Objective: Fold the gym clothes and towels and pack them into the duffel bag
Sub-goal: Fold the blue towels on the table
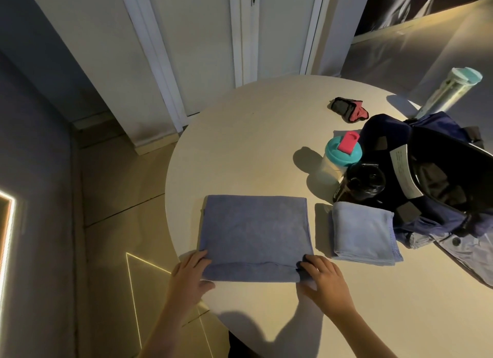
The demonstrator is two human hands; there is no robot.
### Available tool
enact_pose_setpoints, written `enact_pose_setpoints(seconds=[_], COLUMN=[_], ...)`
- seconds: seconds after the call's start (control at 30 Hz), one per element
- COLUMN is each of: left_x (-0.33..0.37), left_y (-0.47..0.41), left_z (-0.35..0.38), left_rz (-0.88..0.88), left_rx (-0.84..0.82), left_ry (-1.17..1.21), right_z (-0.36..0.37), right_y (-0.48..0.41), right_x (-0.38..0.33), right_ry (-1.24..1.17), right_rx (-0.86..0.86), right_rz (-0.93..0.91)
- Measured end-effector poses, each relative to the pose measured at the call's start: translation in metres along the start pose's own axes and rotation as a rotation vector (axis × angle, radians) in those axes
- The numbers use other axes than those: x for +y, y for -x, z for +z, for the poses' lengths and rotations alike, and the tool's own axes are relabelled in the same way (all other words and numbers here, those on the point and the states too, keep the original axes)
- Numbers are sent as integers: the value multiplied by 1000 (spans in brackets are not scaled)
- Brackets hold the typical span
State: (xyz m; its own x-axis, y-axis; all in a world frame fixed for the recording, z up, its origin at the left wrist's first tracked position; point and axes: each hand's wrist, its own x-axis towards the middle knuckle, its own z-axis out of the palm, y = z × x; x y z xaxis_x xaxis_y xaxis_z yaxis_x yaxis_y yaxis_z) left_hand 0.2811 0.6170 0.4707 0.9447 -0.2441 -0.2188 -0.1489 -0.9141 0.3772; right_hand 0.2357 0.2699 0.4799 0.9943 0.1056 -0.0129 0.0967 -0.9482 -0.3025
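A blue-purple towel [254,229] lies flat on the round white table [253,144], with its near edge turned up into a fold. My left hand [190,273] grips the fold's left corner. My right hand [324,279] grips its right corner. To the right lies a smaller, lighter blue towel [364,233], folded. Behind it stands the open navy duffel bag [440,181], its dark inside showing.
Beside the bag stand a clear shaker with a teal lid and pink cap [341,155] and a black bottle [364,183]. A black and pink item [348,109] lies further back. A tall pale bottle [450,92] leans at the far right. The table edge runs close on my left.
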Motion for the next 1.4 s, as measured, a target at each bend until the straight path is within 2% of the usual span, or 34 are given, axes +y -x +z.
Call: enact_pose_setpoints(seconds=[0.1, 0.23, 0.4, 0.47, 0.57, 0.67, 1.0, 1.1, 1.17, 1.23, 1.27, 1.3, 1.37, 1.4], left_x=[3, 11, 19, 26, 30, 34, 40, 38, 37, 44, 52, 62, 77, 76], left_y=[0, -6, -26, -41, -72, -100, -147, -154, -157, -157, -156, -153, -143, -139], left_z=[2, -11, -41, -54, -66, -72, -67, -62, -55, -42, -34, -27, -12, -5], left_rz=[31, -57, -211, -258, -291, -336, -339, -317, -326, -259, -179, -64, 165, 205], left_rx=[140, 171, 171, 186, 235, 258, 316, 316, 336, 389, 406, 391, 284, 215], left_ry=[-4, 67, 333, 480, 572, 563, 328, 243, 176, 46, 5, -39, -155, -192], right_z=[3, -4, -21, -30, -43, -53, -42, -31, -20, -7, 1, 7, 17, 19], right_y=[-5, -12, -32, -47, -72, -99, -156, -161, -157, -148, -142, -138, -136, -137], right_x=[-2, -9, -14, -16, -19, -20, -6, -5, -12, -28, -38, -46, -51, -48], right_ry=[26, -9, -275, -363, -354, -406, -378, -211, -29, 15, 4, -10, -12, -4], right_rx=[59, 78, 77, 85, 101, 139, 66, 44, 150, 231, 201, 118, -68, -116], right_rz=[30, 106, 354, 396, 425, 500, 566, 554, 449, 245, 150, 90, 91, 112])
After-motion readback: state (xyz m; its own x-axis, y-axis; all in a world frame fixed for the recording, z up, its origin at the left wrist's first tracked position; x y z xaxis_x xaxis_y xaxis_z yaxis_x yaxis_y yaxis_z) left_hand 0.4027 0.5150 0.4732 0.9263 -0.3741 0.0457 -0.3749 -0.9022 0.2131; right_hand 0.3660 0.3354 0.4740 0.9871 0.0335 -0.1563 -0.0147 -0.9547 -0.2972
